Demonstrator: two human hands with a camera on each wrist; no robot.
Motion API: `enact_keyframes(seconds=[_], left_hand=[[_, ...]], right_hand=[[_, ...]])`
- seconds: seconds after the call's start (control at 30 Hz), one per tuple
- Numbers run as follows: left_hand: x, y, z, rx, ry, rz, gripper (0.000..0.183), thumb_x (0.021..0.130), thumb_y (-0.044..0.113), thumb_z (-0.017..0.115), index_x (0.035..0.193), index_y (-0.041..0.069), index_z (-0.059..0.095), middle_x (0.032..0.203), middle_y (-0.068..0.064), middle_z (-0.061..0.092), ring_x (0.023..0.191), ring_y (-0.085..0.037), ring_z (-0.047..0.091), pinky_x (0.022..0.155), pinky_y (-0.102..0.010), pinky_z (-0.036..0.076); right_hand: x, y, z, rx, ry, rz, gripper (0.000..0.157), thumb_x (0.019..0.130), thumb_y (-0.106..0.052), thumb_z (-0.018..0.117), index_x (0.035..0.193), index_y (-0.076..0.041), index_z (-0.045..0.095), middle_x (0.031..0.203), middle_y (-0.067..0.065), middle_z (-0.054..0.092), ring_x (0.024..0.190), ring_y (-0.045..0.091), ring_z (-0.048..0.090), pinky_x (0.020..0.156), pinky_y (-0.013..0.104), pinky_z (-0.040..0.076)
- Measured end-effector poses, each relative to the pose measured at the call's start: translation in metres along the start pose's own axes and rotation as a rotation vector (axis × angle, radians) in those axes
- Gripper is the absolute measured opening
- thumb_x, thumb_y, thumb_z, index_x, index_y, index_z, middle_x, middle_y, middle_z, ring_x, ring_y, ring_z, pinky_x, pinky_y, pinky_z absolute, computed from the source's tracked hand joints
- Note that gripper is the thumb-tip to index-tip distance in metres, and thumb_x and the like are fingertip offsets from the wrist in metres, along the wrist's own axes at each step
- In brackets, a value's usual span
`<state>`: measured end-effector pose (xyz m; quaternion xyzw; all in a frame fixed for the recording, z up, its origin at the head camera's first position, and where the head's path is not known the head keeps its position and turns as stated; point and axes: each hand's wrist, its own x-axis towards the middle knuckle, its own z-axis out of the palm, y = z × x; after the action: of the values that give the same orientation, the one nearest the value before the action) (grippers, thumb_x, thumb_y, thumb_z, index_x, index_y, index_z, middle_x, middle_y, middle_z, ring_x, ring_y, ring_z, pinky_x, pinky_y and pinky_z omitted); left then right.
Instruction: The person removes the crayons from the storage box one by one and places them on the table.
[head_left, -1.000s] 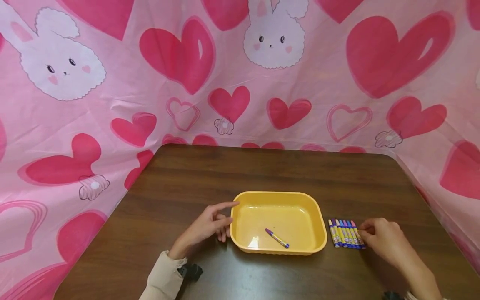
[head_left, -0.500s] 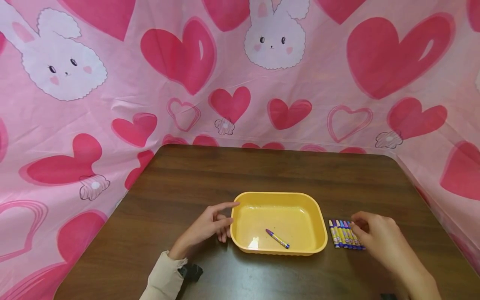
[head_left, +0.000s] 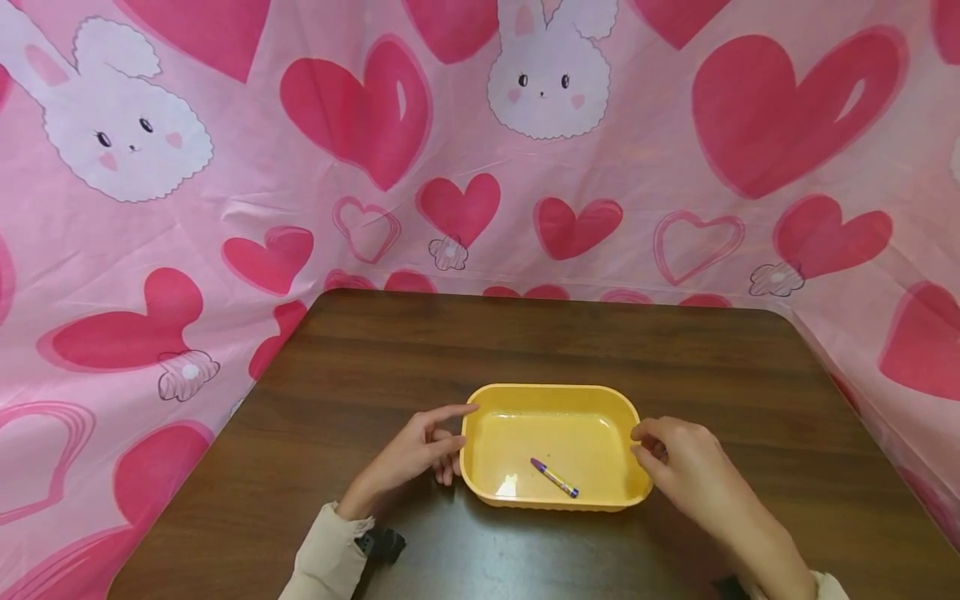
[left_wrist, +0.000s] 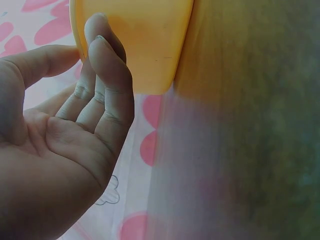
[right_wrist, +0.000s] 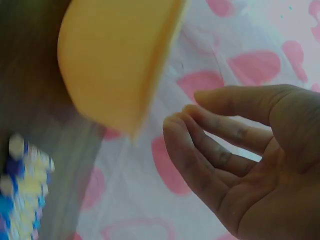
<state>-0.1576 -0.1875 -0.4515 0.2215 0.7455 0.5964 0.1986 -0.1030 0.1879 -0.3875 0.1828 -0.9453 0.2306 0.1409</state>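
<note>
A shallow yellow plastic basin (head_left: 551,442) sits on the table with one purple crayon (head_left: 553,477) lying in it. My left hand (head_left: 411,448) holds the basin's left rim, index finger reaching over the edge and thumb against it. The left wrist view shows the thumb (left_wrist: 52,60) on the rim and the other fingers bent by the outer wall. At the basin's right rim is my right hand (head_left: 693,467), fingers loosely bent, nothing visible between them. A row of several crayons (right_wrist: 25,195) shows in the right wrist view; in the head view that hand covers them.
The dark brown wooden table (head_left: 420,342) extends behind and around the basin. A pink cloth (head_left: 495,167) printed with hearts and rabbits hangs behind the table and along its sides. A black band (head_left: 382,546) is on the left wrist.
My right hand has moved left from the crayon row to the basin's right rim. The left hand, the basin and the purple crayon have stayed in place.
</note>
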Motion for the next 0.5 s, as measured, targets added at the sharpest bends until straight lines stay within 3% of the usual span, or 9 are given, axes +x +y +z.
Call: enact_keyframes(seconds=[0.37, 0.5], left_hand=[[0.000, 0.000, 0.000, 0.004, -0.005, 0.003, 0.049, 0.101, 0.009, 0.058, 0.148, 0.007, 0.046, 0.074, -0.028, 0.065, 0.053, -0.028, 0.063, 0.052, -0.035, 0.057], [0.000, 0.000, 0.001, -0.007, -0.005, -0.004, 0.049, 0.101, 0.009, 0.057, 0.149, 0.008, 0.045, 0.074, -0.026, 0.066, 0.053, -0.026, 0.063, 0.052, -0.032, 0.057]], right_hand=[[0.026, -0.011, 0.058, 0.177, -0.249, -0.111, 0.011, 0.077, -0.008, 0.080, 0.080, -0.009, 0.070, 0.069, -0.011, 0.056, 0.064, 0.004, 0.051, 0.058, 0.022, 0.046], [0.033, -0.010, 0.075, 0.254, -0.347, -0.079, 0.017, 0.075, -0.014, 0.086, 0.079, -0.011, 0.069, 0.066, -0.012, 0.057, 0.062, 0.002, 0.051, 0.058, 0.022, 0.046]])
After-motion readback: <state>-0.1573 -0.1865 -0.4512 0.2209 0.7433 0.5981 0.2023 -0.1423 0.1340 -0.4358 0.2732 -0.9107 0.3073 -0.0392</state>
